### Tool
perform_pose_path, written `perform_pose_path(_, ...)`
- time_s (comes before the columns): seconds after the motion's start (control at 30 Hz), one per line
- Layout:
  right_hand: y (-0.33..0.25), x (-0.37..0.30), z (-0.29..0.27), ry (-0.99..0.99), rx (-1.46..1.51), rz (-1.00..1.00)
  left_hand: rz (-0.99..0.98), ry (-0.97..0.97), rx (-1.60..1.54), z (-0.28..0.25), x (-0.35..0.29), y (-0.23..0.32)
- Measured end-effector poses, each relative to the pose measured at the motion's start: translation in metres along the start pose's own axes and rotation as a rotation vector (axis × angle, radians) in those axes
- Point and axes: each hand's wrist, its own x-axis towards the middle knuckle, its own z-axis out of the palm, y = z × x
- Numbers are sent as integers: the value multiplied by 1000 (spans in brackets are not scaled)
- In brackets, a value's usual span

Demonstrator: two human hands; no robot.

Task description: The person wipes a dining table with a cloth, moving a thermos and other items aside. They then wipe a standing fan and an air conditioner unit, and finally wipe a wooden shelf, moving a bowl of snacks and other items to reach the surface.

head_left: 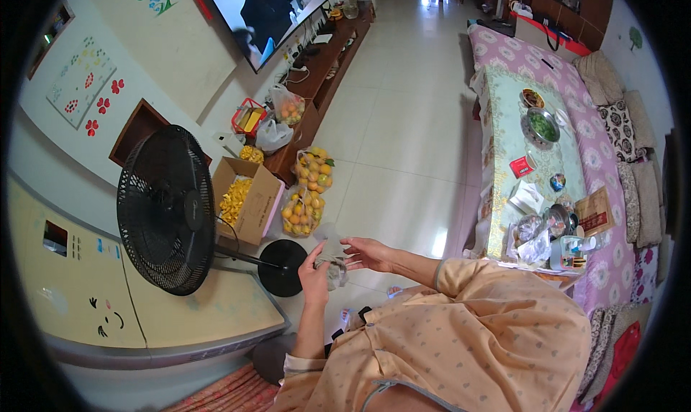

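In front of my body, my left hand (314, 266) grips the near side of a thin, crumpled, see-through plastic bag (334, 274). My right hand (366, 254) is at the bag's right edge, its fingers bent against the plastic. The lower part of the bag hangs below my hands and looks greyish; what it contains, if anything, cannot be made out. Just beyond my hands on the floor lie two net bags of orange fruit (303, 210). The round black base (281, 268) of a fan is close to my left hand.
A black standing fan (167, 209) and a cream refrigerator (79, 282) are on the left. Behind the fan is a cardboard box (253, 212) of yellow packets. A long brown cabinet (317, 81) runs along the wall. On the right, a cloth-covered table (504, 117) holds a metal bowl of greens (541, 127).
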Motion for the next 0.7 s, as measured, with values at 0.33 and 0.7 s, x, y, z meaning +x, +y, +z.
perform_pose_path(0.33,43,22,-23,192,160,-17,288,-248,684,19,-15,3)
perform_pose_path(0.7,8,35,-5,277,441,-183,685,-291,932,27,-36,5)
